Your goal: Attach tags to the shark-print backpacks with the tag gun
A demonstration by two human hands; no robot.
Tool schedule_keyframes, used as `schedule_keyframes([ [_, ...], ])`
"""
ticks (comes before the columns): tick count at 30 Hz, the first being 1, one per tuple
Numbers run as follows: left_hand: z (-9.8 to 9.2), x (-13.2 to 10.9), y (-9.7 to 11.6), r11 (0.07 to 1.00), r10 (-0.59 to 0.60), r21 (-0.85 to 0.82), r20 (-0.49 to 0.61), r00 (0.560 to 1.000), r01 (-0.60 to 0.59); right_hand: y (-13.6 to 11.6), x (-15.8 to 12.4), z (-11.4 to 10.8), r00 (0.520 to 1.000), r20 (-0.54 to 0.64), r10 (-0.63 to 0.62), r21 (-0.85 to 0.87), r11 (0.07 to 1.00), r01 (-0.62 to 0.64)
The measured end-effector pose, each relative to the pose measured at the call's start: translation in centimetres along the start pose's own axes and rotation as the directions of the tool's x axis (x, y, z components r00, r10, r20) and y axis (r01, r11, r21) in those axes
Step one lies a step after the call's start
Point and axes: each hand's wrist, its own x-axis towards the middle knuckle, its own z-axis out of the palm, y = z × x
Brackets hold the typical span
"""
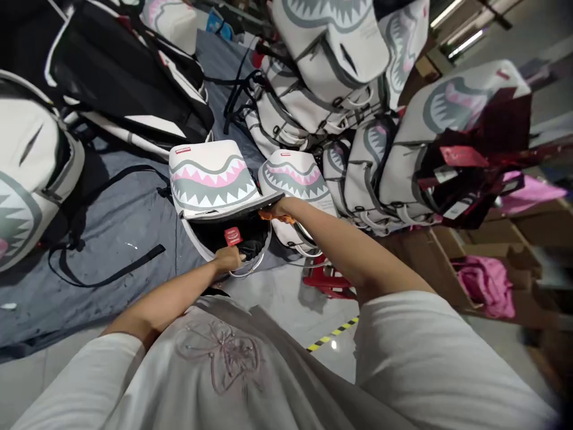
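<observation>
In front of me a white backpack (212,179) with a pink and grey shark-mouth print lies on the cloth-covered table, its top gaping toward me. My left hand (228,260) is closed on the near rim of the opening, beside a red label (233,236) on the black lining. At the right end of the raised flap, my right hand (280,209) grips the edge, its fingertips partly hidden. Something orange (277,216) shows at that hand; I cannot make out what it is. A second shark-print backpack (298,176) lies just behind my right hand.
Several similar backpacks (371,155) are stacked to the right. A black backpack (134,77) and a white one (27,161) lie at left, with a loose black strap (120,269) on the grey cloth (134,221). A red stool (329,280) and cardboard boxes (447,269) stand beyond the table edge.
</observation>
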Motion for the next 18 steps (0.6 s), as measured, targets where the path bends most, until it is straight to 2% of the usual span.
schedule_keyframes([
  [3,0.7,1.5,-0.1,0.997,0.058,-0.045,0.036,0.998,-0.056,-1.8,0.3,-0.5,1.0,0.0,0.03,-0.095,0.995,-0.03],
  [5,1.6,1.0,-0.3,0.987,0.15,-0.054,0.005,0.989,-0.149,-2.5,0.2,-0.4,0.997,0.009,0.072,-0.132,0.989,-0.071],
  [9,3.9,-0.6,-0.6,0.944,0.328,-0.024,-0.054,0.943,-0.33,-3.2,-0.2,-0.4,0.973,0.129,0.191,-0.144,0.975,-0.172],
  [12,4.8,-0.8,-0.9,0.921,0.389,0.001,-0.052,0.92,-0.39,-4.4,-0.6,-0.4,0.958,0.189,0.214,-0.15,0.971,-0.187],
  [15,5.1,-0.7,-1.2,0.906,0.424,0.011,-0.054,0.904,-0.424,-5.5,-1.5,0.1,0.943,0.249,0.221,-0.225,0.96,-0.166],
  [18,5.0,-0.8,-1.6,0.906,0.423,0.013,-0.06,0.904,-0.423,-4.6,-3.0,1.2,0.921,0.336,0.196,-0.254,0.961,-0.111],
])
